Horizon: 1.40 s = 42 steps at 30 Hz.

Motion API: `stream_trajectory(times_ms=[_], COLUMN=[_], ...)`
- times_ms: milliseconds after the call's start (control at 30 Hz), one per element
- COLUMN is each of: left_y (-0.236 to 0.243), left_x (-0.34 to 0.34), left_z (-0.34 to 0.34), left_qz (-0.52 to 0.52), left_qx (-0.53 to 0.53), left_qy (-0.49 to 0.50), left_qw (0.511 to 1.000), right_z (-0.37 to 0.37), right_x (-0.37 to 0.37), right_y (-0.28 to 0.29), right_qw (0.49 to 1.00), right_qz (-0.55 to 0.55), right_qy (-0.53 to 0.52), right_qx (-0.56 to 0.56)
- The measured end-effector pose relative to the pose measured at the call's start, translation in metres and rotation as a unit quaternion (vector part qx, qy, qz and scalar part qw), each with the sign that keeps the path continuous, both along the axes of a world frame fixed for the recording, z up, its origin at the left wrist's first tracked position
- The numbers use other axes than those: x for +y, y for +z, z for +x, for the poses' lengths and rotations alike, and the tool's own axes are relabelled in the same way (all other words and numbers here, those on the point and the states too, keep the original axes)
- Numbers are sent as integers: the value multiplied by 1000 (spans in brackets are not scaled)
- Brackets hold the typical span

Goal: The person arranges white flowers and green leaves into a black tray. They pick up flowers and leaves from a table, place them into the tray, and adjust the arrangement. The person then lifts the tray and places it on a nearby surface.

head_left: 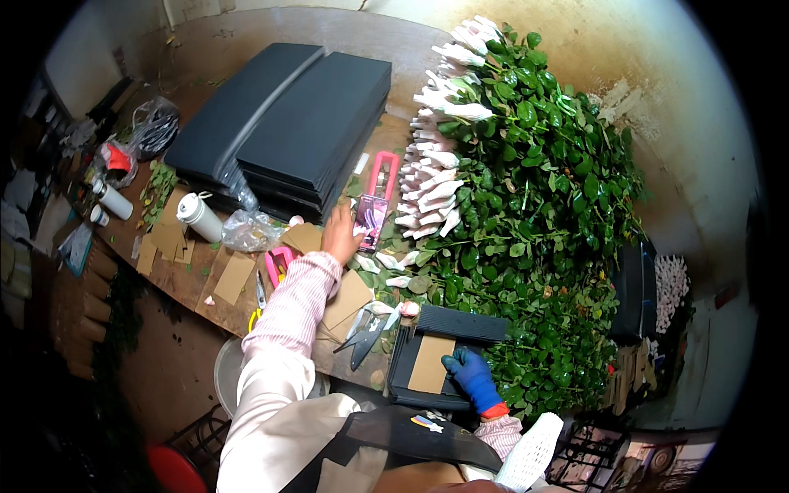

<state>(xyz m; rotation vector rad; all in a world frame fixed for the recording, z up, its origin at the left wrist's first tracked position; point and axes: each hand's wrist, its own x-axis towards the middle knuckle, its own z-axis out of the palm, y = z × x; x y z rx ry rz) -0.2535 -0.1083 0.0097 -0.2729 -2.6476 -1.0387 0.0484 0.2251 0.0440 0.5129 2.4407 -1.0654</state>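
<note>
"Worn wooden table fills much of my feed, with a stained wall at the far side."

"Where's the cardboard strip?"

"Near side, right of centre, lying on black sheets. I see the right hand, in a blue glove, at its right edge. Those fingers are curled; from this distance I can't tell whether they pinch the strip or just rest on it."

"How would you handle it?"

"I'd press lightly, flat-fingered, and line its long edges up with the sheets; card like that probably bends if squeezed."

"And the left hand?"

"Bare, farther out, fingers extended and spread beside a small flat rectangular item. I can't confirm contact. I'd approach its edge low, clear of the loose white-sleeved buds just right of the wrist."

"Anything else to mind?"

"Spread shears near the strip, on its left: I'd route the forearm around those blades. Leafy stems crowd the right, a stack of black boards stands far left, and a white bottle is nearer."
</note>
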Motion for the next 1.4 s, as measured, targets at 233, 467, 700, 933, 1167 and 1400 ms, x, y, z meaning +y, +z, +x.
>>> stream_trajectory(times_ms=[233,467,700,933,1167,1400], left_y=[-16,31,29,40,44,45], left_x=[11,12,-8,16,88,98], left_z=[-72,15,188,258,239,233], left_qz=[4,375,260,112,-45,-151], left_qx=[-128,98,61,79,76,9], left_qy=[2,28,8,-203,-454,-501], left_qw=[992,922,964,970,887,852], right_z=[-1,2,5,-5,-6,1], right_x=[-13,-14,-5,-9,-25,-13], right_y=[26,22,5,25,35,53], right_qw=[998,997,999,997,974,917], right_qz=[67,79,34,59,186,190], right_qy=[16,7,-2,37,100,338], right_qx=[-14,-8,14,-12,82,91])
